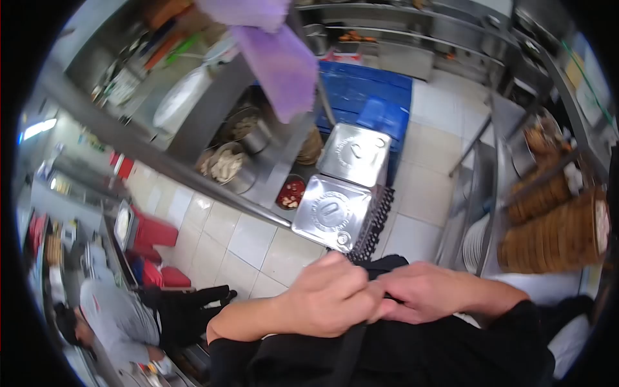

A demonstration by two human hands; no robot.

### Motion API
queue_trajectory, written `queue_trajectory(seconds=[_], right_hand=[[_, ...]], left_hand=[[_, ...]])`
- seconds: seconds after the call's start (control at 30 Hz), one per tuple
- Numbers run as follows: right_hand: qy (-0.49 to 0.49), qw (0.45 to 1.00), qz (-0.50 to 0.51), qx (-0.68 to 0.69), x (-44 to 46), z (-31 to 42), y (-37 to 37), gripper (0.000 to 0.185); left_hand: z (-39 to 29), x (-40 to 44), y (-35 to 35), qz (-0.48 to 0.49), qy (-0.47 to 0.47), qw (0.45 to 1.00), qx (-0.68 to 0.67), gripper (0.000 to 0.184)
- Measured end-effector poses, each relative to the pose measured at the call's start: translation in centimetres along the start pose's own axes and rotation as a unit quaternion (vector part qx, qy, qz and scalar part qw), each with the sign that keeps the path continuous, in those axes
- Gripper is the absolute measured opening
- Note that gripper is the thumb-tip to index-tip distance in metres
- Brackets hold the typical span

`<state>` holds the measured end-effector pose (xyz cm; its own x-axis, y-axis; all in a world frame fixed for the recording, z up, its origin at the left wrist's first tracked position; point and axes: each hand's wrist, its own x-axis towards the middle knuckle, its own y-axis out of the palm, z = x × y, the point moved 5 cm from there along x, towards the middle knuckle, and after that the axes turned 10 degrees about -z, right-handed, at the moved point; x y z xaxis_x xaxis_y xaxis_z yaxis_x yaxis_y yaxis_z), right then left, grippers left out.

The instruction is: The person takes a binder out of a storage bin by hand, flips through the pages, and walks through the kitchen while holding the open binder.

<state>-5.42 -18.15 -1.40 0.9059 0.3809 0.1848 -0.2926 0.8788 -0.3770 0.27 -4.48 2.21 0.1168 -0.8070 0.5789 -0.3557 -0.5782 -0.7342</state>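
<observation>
My left hand [329,293] and my right hand [419,293] meet in front of my body, fingers of both curled closed. What they pinch, if anything, is hidden between them. A black strap [351,351] runs down my dark clothing from just below the left hand, and dark fabric [385,263] shows beyond the knuckles. Just past my hands stand two square silver tins with embossed lids, the near tin [332,213] and the far tin [356,153]. Neither hand touches them.
A blue bin [367,87] is behind the tins. Pots [232,174] and a red-filled container [291,192] sit on the left shelf, under a hanging purple cloth [277,64]. Bamboo steamers [548,235] and plates [476,245] stand right. A co-worker [122,316] is lower left.
</observation>
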Motion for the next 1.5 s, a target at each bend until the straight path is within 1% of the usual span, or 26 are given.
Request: queue_trajectory(seconds=[0.07, 0.1, 0.17, 0.2, 0.3, 0.33, 0.4, 0.47, 0.5, 0.53, 0.57, 0.63, 0.67, 0.7, 0.77, 0.87, 0.97, 1.03, 1.07, 1.13, 1.2, 1.27, 1.33, 1.37, 1.43, 1.5], right_hand=[[-0.031, 0.998, 0.010, 0.049, -0.5, -0.6, -0.2, 0.026], [0.084, 0.992, 0.085, -0.035, -2.1, 0.8, -2.3, 0.026], [0.090, 0.989, 0.103, -0.050, -0.8, -0.2, -1.0, 0.026], [0.071, 0.992, 0.102, -0.038, -0.2, -0.6, -0.2, 0.028], [0.099, 0.975, 0.197, 0.023, 0.3, -2.2, 0.4, 0.029], [0.062, 0.968, 0.236, 0.058, 1.6, -1.2, 0.6, 0.039], [0.050, 0.948, 0.274, 0.152, 2.6, -1.8, 0.7, 0.047], [0.026, 0.926, 0.314, 0.209, 3.9, -2.9, 0.8, 0.059], [0.074, 0.928, 0.278, 0.238, 4.6, -4.1, 1.0, 0.059], [0.122, 0.927, 0.239, 0.262, 4.9, -5.4, 1.6, 0.058], [0.168, 0.924, 0.198, 0.283, 5.4, -6.9, 2.4, 0.058], [0.284, 0.934, 0.135, 0.171, 6.5, -11.9, 5.2, 0.056], [0.337, 0.929, 0.099, 0.112, 7.0, -14.5, 6.6, 0.055], [0.344, 0.930, 0.128, 0.005, 7.9, -16.3, 8.6, 0.052], [0.345, 0.897, 0.181, -0.207, 9.6, -19.9, 12.7, 0.048], [0.323, 0.875, 0.270, -0.240, 9.2, -28.5, 19.7, 0.045], [0.202, 0.854, 0.391, -0.277, 12.2, -30.7, 27.7, 0.045], [0.262, 0.827, 0.419, -0.268, 14.6, -30.7, 32.4, 0.047], [0.285, 0.813, 0.432, -0.265, 16.9, -31.1, 34.6, 0.048], [0.284, 0.815, 0.433, -0.259, 20.8, -32.3, 37.8, 0.049], [0.296, 0.834, 0.384, -0.262, 24.1, -36.3, 39.7, 0.047], [0.257, 0.854, 0.336, -0.301, 28.2, -39.4, 40.8, 0.045], [0.310, 0.875, 0.244, -0.281, 32.2, -40.5, 41.5, 0.044], [0.318, 0.879, 0.217, -0.281, 33.4, -41.8, 42.0, 0.044], [0.331, 0.886, 0.164, -0.281, 35.0, -44.8, 42.8, 0.044], [0.326, 0.892, 0.125, -0.289, 36.0, -47.9, 43.6, 0.048]], left_hand=[[-0.5, 0.8, 1.2, 0.023, 0.006, 1.000, 0.017, 0.043], [-0.9, 1.2, 3.7, -0.092, -0.004, 0.995, -0.034, 0.043], [-0.6, 0.7, 1.8, -0.064, -0.010, 0.998, 0.019, 0.045], [-0.4, 0.1, 1.3, -0.025, -0.031, 0.999, 0.026, 0.051], [0.1, -1.1, 1.5, 0.047, -0.125, 0.990, -0.056, 0.041], [0.2, -1.8, 1.3, 0.060, -0.132, 0.985, -0.093, 0.045], [0.7, -3.7, 0.8, 0.083, -0.142, 0.971, -0.174, 0.055], [1.7, -6.2, -0.6, 0.030, -0.126, 0.968, -0.217, 0.064], [2.2, -7.7, -1.5, 0.000, -0.118, 0.964, -0.238, 0.069], [3.0, -9.7, -2.9, 0.002, -0.147, 0.970, -0.196, 0.070], [4.4, -12.3, -4.0, -0.024, -0.222, 0.955, -0.195, 0.068], [7.1, -18.8, -4.9, -0.074, -0.365, 0.905, -0.204, 0.065], [8.3, -22.4, -5.1, -0.119, -0.442, 0.873, -0.166, 0.062], [9.4, -26.3, -5.1, -0.159, -0.513, 0.833, -0.128, 0.060], [11.5, -35.2, -3.3, -0.180, -0.614, 0.768, -0.028, 0.056], [13.9, -46.9, -0.2, -0.127, -0.706, 0.694, -0.064, 0.055], [16.7, -57.3, 3.3, -0.094, -0.727, 0.673, -0.097, 0.056], [19.2, -63.2, 6.1, -0.105, -0.765, 0.581, -0.259, 0.060], [20.6, -66.3, 8.2, -0.087, -0.766, 0.571, -0.283, 0.066], [23.2, -69.5, 9.4, -0.049, -0.793, 0.514, -0.323, 0.068], [25.9, -71.2, 10.7, 0.006, -0.804, 0.469, -0.365, 0.072], [29.0, -71.3, 11.5, 0.008, -0.806, 0.435, -0.403, 0.073], [31.8, -70.6, 12.5, -0.008, -0.806, 0.393, -0.442, 0.078], [33.4, -70.0, 12.7, -0.010, -0.781, 0.406, -0.475, 0.083], [36.8, -68.9, 14.4, -0.080, -0.789, 0.361, -0.490, 0.082], [40.8, -67.7, 16.2, -0.173, -0.762, 0.336, -0.527, 0.082]])
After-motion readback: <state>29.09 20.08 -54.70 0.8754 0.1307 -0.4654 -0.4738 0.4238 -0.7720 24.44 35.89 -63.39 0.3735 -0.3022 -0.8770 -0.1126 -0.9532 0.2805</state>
